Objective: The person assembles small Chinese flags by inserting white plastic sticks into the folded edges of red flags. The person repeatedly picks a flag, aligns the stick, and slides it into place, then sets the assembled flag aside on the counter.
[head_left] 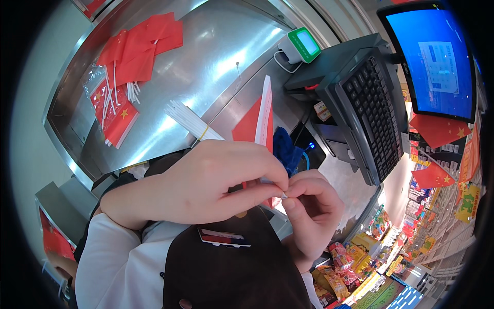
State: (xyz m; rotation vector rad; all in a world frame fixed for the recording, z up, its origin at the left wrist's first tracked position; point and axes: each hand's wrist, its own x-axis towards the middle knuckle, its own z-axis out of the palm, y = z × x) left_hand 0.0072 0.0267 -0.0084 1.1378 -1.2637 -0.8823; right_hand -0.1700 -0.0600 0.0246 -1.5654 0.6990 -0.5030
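My left hand (216, 183) and my right hand (311, 208) meet close in front of me, fingertips pinched together on the thin white stick of a small red flag (256, 123). The flag's red cloth and white edge stand up just above my left knuckles. Most of the stick is hidden by my fingers. A bundle of white sticks (193, 122) held by a rubber band lies on the steel counter (216, 56) just beyond my left hand. A heap of finished red flags (136, 46) rests at the far left of that counter.
A black keyboard (373, 110) sits to the right under a blue monitor (435, 56). A small green-rimmed screen device (302, 45) stands at the back. A blue cloth (285, 149) lies by my right hand. More red flags (435, 131) and snack shelves (370, 257) fill the right side.
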